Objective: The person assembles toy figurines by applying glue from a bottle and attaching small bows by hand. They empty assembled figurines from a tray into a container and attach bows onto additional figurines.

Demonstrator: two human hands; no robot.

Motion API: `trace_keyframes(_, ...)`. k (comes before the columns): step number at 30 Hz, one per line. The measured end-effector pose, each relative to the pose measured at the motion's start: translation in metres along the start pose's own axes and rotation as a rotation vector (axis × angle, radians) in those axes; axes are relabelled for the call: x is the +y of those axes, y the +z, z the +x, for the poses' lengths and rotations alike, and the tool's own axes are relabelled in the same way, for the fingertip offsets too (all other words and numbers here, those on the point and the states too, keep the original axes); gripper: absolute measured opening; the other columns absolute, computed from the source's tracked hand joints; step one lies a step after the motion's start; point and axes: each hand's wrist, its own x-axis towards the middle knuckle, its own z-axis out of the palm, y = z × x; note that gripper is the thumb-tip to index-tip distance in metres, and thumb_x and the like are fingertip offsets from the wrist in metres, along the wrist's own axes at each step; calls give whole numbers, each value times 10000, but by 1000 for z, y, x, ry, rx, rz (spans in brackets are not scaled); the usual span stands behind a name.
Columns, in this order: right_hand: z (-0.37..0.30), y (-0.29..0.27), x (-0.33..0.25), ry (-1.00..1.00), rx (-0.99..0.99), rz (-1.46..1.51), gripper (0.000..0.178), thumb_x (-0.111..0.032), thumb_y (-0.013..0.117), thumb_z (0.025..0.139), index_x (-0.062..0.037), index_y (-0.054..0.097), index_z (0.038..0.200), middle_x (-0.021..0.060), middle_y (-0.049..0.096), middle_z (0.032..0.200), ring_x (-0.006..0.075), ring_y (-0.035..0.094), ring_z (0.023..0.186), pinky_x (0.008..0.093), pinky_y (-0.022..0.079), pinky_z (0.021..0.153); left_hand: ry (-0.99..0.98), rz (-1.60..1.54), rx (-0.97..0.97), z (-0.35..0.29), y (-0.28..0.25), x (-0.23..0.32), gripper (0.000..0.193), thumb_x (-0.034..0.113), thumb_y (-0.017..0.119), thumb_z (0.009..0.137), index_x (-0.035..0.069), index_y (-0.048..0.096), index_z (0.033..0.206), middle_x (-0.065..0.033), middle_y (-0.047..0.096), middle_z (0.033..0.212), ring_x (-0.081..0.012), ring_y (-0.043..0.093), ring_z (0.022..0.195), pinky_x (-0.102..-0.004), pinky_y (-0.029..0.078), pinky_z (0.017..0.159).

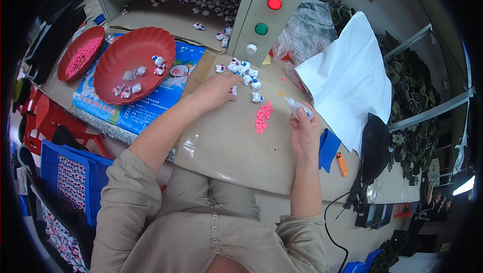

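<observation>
My left hand (pixel 217 91) is at the near left edge of a loose cluster of small white figurines (pixel 245 67) with blue and dark red parts. A small white figurine (pixel 234 90) shows between its thumb and fingers, mostly covered by them. In my right hand (pixel 305 131) is a small squeeze bottle (pixel 298 107), white with a thin yellow-orange nozzle tilted up and to the left. Between the hands lies a patch of tiny bright pink pieces (pixel 261 117) on the brown tabletop (pixel 226 142). One figurine (pixel 257 97) sits just beyond these pieces.
Left stand a red scalloped bowl (pixel 108 79) with a few figurines and a smaller red bowl (pixel 63 67) of pink pieces. Behind is a grey machine housing (pixel 246 26) with buttons and more figurines inside. White sheet (pixel 347 77), blue scrap (pixel 328 150) and orange lighter (pixel 341 164) lie right.
</observation>
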Motion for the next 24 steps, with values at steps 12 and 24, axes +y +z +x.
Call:
trace_keyframes(12,-4,4,4,-140,-14,104,195,-159,590,806,-42,509,938,30,517,800,95,475,690,223,374,560,-470,-1455,-139,-16,25,37,281,21,604,752,-3,515,1017,-85,556,861,-128,573,629,-223,491,551)
trace_keyframes(24,-18,16,15,-402,-137,-472,212,-157,570,814,-1,475,923,43,416,879,101,439,756,211,365,631,-361,-1089,-49,-19,33,45,240,-40,557,771,-5,496,1001,-71,554,846,-112,580,695,-222,501,600)
